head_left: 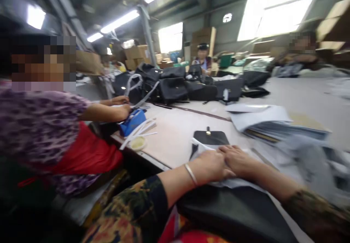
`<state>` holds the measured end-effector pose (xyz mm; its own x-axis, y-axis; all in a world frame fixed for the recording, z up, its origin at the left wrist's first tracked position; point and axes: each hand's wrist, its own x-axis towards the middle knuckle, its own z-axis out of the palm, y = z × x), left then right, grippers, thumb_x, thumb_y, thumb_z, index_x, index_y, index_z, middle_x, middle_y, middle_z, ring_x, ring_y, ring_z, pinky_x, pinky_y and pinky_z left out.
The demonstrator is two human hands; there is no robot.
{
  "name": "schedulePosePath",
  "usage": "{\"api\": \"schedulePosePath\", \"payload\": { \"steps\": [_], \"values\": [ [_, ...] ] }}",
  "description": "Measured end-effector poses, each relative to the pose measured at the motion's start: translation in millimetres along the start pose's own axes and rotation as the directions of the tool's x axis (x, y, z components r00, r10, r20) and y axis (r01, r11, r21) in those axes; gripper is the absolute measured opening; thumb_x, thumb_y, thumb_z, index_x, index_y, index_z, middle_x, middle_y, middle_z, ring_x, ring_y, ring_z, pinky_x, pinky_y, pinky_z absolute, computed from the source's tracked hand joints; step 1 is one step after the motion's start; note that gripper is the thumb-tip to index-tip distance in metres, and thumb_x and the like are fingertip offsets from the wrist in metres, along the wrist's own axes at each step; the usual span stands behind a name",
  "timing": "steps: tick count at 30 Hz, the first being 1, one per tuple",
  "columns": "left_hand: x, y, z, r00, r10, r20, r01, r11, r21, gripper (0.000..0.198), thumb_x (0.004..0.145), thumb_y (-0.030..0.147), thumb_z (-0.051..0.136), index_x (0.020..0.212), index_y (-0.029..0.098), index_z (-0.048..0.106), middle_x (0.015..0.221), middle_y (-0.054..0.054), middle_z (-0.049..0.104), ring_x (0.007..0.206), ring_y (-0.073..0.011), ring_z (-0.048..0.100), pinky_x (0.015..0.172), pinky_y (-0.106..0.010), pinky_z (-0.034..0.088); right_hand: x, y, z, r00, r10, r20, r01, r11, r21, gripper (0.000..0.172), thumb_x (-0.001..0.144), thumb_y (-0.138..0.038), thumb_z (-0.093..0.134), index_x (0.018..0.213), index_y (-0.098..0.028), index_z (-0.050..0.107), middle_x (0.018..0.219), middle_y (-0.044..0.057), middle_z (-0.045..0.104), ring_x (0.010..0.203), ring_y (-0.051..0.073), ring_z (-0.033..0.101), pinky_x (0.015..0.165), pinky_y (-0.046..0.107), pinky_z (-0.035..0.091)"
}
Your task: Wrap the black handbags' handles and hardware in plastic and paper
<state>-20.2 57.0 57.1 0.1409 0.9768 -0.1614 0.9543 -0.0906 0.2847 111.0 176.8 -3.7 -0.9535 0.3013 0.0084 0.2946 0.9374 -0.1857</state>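
We locate the black bag (232,206) at the table (169,133) edge, below our left hand (211,164) and right hand (235,158) (grip obscured; we cannot tell). Probably light, pliable: we should grasp its sides.

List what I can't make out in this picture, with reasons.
All in the head view:
Whether the left hand and right hand grip the pale sheet: hidden by the hands themselves.
Black item: near end cut off by the bottom edge.
Round white thing on the wall: too small, blurred.

Bags (172,89) on the table (172,141) beyond the near bag (232,210), sheets (259,117) ahead right, a dish (137,143) left.
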Motion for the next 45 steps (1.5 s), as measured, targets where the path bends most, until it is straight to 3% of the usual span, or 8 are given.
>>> {"api": "schedulePosePath", "payload": {
  "steps": [5,9,12,16,22,29,34,45],
  "values": [
    [-18,-25,25.9,0.994,0.002,-0.106,0.0,1.0,0.015,0.056,0.08,0.054,0.068,0.121,0.015,0.064,0.132,-0.017,0.059,0.124,-0.034,0.053,0.108,-0.045,0.044,-7,10,-2,0.999,0.042,0.013,-0.042,0.999,0.031,0.079,0.081,-0.07,0.061,0.138,-0.015,0.056,0.136,0.024,0.056,0.122,0.039,0.053,0.105,0.055,0.037],
    [-36,-37,6.1,1.0,0.028,0.008,-0.029,0.998,0.047,0.053,0.08,0.045,0.069,0.124,0.016,0.065,0.134,-0.016,0.059,0.121,-0.0319,0.058,0.103,-0.041,0.048,-2,9,-3,0.998,0.04,0.051,-0.041,0.999,0.015,0.085,0.08,-0.072,0.061,0.142,-0.014,0.052,0.14,0.025,0.053,0.126,0.04,0.05,0.107,0.055,0.035],
    [-19,-21,-23.4,0.982,0.034,0.185,-0.055,0.992,0.113,0.038,0.077,0.045,0.07,0.104,0.018,0.074,0.104,-0.014,0.073,0.095,-0.0327,0.069,0.087,-0.041,0.055,-1,8,-6,0.997,0.032,0.073,-0.034,0.999,0.02,0.091,0.078,-0.075,0.061,0.142,-0.011,0.052,0.139,0.025,0.054,0.125,0.042,0.05,0.106,0.057,0.035],
    [34,4,-36.2,0.989,0.062,0.133,-0.074,0.994,0.087,0.035,0.083,0.042,0.063,0.109,0.019,0.071,0.11,-0.011,0.073,0.102,-0.0298,0.068,0.09,-0.037,0.053,-1,5,-12,0.994,0.062,0.089,-0.067,0.997,0.046,0.078,0.077,-0.07,0.065,0.138,-0.022,0.057,0.141,0.018,0.055,0.126,0.038,0.051,0.107,0.053,0.035],
    [58,-16,17.4,1.0,-0.019,-0.02,0.02,0.999,0.046,0.077,0.095,0.063,0.03,0.149,0.009,0.036,0.149,-0.022,0.047,0.138,-0.0369,0.042,0.112,-0.053,0.034,-1,-1,-10,0.99,0.107,0.092,-0.111,0.993,0.046,0.082,0.078,-0.064,0.067,0.145,-0.02,0.05,0.146,0.019,0.049,0.129,0.038,0.049,0.108,0.055,0.035],
    [38,-49,50.1,1.0,0.005,-0.015,-0.004,0.998,0.063,0.077,0.095,0.061,0.033,0.153,0.011,0.031,0.158,-0.018,0.036,0.146,-0.0341,0.031,0.12,-0.057,0.016,-5,18,-13,0.991,-0.032,0.134,0.004,0.979,0.203,0.08,0.08,-0.054,0.069,0.146,-0.013,0.048,0.149,0.019,0.047,0.136,0.036,0.046,0.115,0.051,0.033],
    [40,-49,48.0,0.999,0.035,-0.036,-0.033,0.997,0.072,0.075,0.093,0.063,0.034,0.148,0.013,0.04,0.153,-0.018,0.044,0.141,-0.0356,0.038,0.118,-0.058,0.021,39,58,-41,0.971,0.13,0.199,-0.186,0.936,0.298,0.043,0.09,-0.04,0.061,0.127,-0.019,0.067,0.132,0.007,0.066,0.122,0.022,0.061,0.105,0.028,0.045],
    [40,-54,50.2,0.996,0.053,-0.076,-0.05,0.998,0.046,0.071,0.093,0.063,0.037,0.146,0.017,0.043,0.152,-0.016,0.046,0.139,-0.0348,0.04,0.117,-0.058,0.022,141,58,-28,0.843,0.514,0.162,-0.52,0.854,-0.004,0.059,0.076,-0.052,0.074,0.116,-0.008,0.069,0.119,0.024,0.068,0.104,0.035,0.067,0.085,0.041,0.052]
  ]
}}
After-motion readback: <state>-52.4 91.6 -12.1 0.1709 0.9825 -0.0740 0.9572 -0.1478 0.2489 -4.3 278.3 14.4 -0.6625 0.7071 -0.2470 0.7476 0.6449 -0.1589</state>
